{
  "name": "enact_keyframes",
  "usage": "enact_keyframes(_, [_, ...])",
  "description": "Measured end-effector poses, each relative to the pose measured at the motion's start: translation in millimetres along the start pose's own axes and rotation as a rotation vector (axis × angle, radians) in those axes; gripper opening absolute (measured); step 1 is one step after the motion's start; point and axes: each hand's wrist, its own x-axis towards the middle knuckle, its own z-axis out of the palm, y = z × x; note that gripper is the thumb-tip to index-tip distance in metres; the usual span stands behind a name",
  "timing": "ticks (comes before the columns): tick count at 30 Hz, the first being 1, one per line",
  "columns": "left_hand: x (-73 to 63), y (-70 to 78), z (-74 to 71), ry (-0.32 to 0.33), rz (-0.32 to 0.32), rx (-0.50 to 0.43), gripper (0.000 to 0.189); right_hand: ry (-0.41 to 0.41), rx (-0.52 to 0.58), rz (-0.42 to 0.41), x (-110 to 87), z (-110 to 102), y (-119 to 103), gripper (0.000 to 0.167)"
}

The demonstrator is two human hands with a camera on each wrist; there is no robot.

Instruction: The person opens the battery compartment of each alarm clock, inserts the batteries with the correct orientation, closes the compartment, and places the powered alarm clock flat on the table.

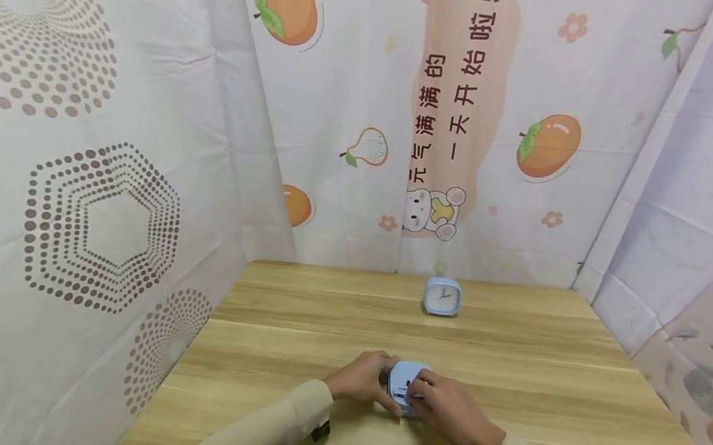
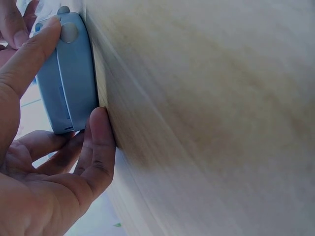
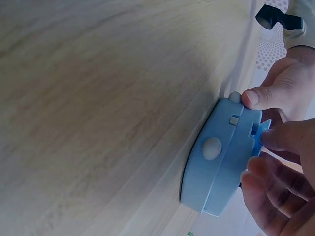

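A light-blue alarm clock (image 1: 405, 371) lies face down on the wooden table, its back turned up. Rounded feet (image 3: 212, 148) stick out from its near side. My left hand (image 1: 360, 378) steadies the clock from the left, with the thumb by a foot and the other fingers around the far side. From the right, my right hand (image 1: 452, 409) pinches a small blue cover (image 3: 262, 135) that stands tilted up from the clock's back. Its fingertips partly hide the opening beneath.
A second light-blue alarm clock (image 1: 442, 297) stands upright towards the back of the table (image 1: 302, 301), facing me. Patterned curtains (image 1: 353, 79) hang behind the table and along both sides. A black device (image 1: 320, 431) sits at my left wrist.
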Motion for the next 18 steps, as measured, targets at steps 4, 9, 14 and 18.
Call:
enact_keyframes(4, [0.1, 0.2, 0.4, -0.006, 0.003, 0.000, 0.056, 0.023, -0.007, -0.010, -0.3, -0.6, -0.7, 0.023])
enact_keyframes(9, [-0.4, -0.8, 0.1, 0.002, 0.003, 0.002, 0.055, 0.029, -0.039, -0.005, 0.7, -1.3, -1.6, 0.027])
enact_keyframes(14, [0.2, -0.8, -0.5, 0.006, 0.009, 0.013, 0.054, 0.023, -0.031, 0.023, 3.3, -1.8, -4.0, 0.024])
enact_keyframes(18, [0.4, 0.3, -0.6, 0.002, 0.008, 0.010, 0.057, 0.030, -0.035, 0.012, 4.5, -0.8, -5.8, 0.026])
